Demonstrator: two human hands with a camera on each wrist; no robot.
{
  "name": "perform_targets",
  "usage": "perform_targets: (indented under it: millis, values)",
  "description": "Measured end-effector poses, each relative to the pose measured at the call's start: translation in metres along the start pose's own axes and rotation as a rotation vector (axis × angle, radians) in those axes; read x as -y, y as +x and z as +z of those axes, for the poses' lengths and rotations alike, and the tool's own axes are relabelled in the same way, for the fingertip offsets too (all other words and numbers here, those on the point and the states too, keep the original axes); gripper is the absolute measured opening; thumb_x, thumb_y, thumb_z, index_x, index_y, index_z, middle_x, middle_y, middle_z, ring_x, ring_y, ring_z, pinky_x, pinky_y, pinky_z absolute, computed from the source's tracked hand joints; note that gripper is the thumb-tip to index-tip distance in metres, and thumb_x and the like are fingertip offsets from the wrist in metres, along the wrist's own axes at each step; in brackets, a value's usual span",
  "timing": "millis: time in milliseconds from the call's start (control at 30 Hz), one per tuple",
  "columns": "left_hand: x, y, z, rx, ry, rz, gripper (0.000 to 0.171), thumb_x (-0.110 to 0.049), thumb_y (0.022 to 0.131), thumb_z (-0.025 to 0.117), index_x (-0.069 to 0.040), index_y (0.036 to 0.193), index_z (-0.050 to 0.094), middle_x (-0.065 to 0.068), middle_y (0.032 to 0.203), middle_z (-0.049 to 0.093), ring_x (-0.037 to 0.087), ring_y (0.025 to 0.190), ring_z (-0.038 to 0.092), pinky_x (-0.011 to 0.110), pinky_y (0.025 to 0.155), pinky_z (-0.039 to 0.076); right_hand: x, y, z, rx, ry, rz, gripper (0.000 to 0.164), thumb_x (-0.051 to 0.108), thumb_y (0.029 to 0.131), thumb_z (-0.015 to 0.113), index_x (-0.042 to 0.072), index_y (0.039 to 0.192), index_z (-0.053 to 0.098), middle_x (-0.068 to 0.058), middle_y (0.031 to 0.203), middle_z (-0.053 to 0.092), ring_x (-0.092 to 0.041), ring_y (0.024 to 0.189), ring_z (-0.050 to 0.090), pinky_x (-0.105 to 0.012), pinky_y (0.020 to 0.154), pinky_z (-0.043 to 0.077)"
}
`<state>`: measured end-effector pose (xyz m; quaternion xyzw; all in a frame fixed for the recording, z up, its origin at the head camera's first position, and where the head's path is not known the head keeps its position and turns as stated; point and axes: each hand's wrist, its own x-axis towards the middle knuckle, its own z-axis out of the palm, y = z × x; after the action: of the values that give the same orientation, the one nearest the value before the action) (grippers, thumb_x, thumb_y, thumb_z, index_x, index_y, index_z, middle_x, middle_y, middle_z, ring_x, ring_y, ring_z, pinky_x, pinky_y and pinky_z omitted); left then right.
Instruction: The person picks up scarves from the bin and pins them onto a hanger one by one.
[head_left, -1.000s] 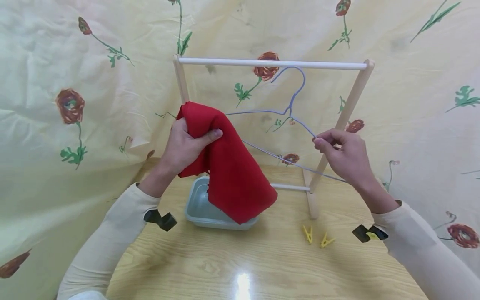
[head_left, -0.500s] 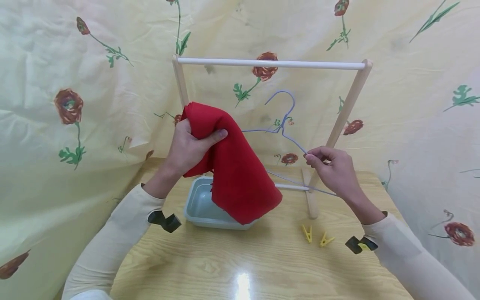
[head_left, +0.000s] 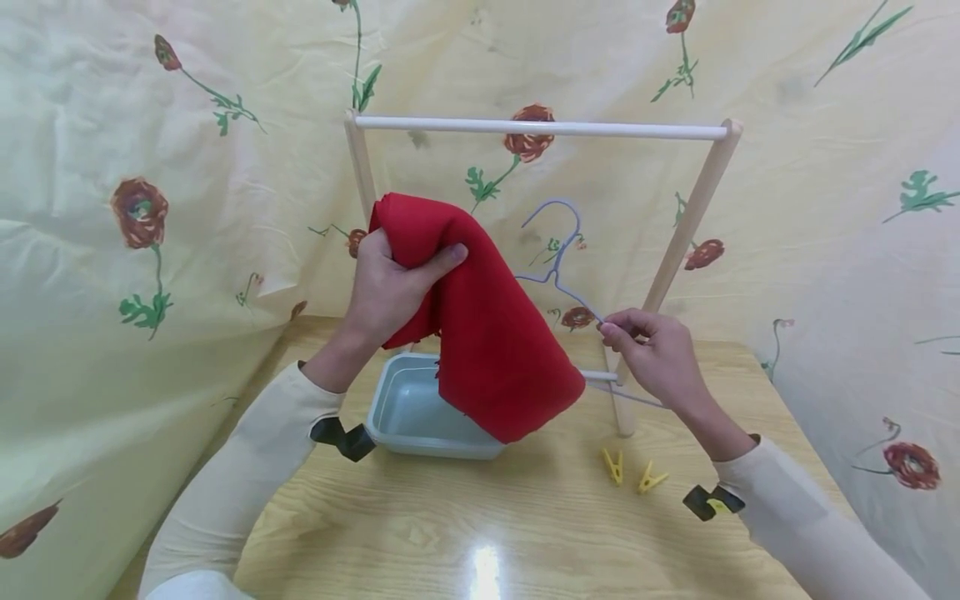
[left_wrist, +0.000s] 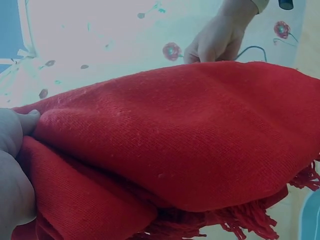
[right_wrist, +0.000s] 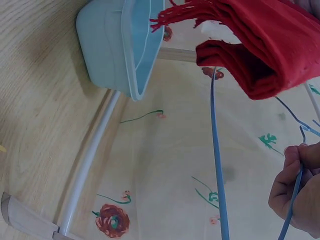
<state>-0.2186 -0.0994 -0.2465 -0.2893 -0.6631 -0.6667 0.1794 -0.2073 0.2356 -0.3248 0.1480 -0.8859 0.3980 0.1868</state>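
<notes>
My left hand (head_left: 393, 287) grips a folded red scarf (head_left: 502, 350), its thumb pressed over the front of the cloth. The scarf droops down to the right, and a fringe (left_wrist: 245, 220) shows along its lower edge in the left wrist view. Between thumb and fingers, my right hand (head_left: 652, 350) pinches the sloping shoulder of a thin blue wire hanger (head_left: 577, 297). The hanger's hook points up. Its left part is hidden behind the scarf in the head view; its bottom bar (right_wrist: 216, 150) runs toward the scarf in the right wrist view.
A wooden rack with a white top rail (head_left: 540, 127) stands behind the hands. Under the scarf sits a light blue basin (head_left: 435, 448) on the wooden table (head_left: 420, 533). Two yellow clothespins, a left clothespin (head_left: 613, 467) and a right clothespin (head_left: 650, 478), lie at the right.
My right hand has lowered the hanger and brought it left, so more of it is behind the scarf. My left hand has shifted slightly right with the scarf.
</notes>
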Motion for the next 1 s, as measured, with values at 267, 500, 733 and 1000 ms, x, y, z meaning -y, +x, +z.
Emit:
perform_targets:
  millis: [267, 500, 733, 1000]
  values:
    - [-0.008, 0.006, 0.004, -0.022, -0.008, 0.072, 0.036, -0.003, 0.088, 0.076, -0.001, 0.121, 0.062, 0.009, 0.110, 0.071, 0.031, 0.098, 0.070, 0.040, 0.086, 0.060, 0.001, -0.003, 0.007, 0.024, 0.034, -0.008, 0.016, 0.013, 0.099, 0.069, 0.000, 0.102, 0.076, -0.013, 0.084, 0.073, -0.009, 0.073, 0.063, -0.016, 0.061, 0.050]
    - [-0.014, 0.007, 0.007, -0.027, -0.016, 0.082, 0.035, -0.001, 0.087, 0.076, 0.001, 0.120, 0.062, 0.008, 0.107, 0.071, 0.031, 0.097, 0.070, 0.040, 0.085, 0.060, 0.000, -0.006, 0.015, 0.054, 0.060, -0.034, 0.013, 0.009, 0.097, 0.070, -0.001, 0.103, 0.077, -0.014, 0.087, 0.075, -0.005, 0.073, 0.066, -0.017, 0.057, 0.051]
    - [-0.020, 0.007, 0.009, -0.022, -0.017, 0.091, 0.035, -0.002, 0.088, 0.075, 0.001, 0.119, 0.062, 0.011, 0.109, 0.070, 0.031, 0.097, 0.070, 0.041, 0.085, 0.060, 0.002, -0.006, 0.021, 0.090, 0.101, -0.047, 0.013, 0.007, 0.097, 0.070, -0.002, 0.104, 0.078, -0.016, 0.093, 0.076, -0.003, 0.077, 0.068, -0.015, 0.066, 0.055]
    - [-0.022, 0.008, 0.013, -0.028, 0.003, 0.082, 0.037, -0.003, 0.088, 0.076, 0.002, 0.122, 0.062, 0.013, 0.111, 0.070, 0.030, 0.098, 0.070, 0.042, 0.085, 0.061, 0.005, -0.003, 0.024, 0.132, 0.094, -0.015, 0.016, 0.010, 0.099, 0.068, 0.000, 0.106, 0.078, -0.013, 0.094, 0.077, -0.012, 0.078, 0.070, -0.022, 0.066, 0.058]
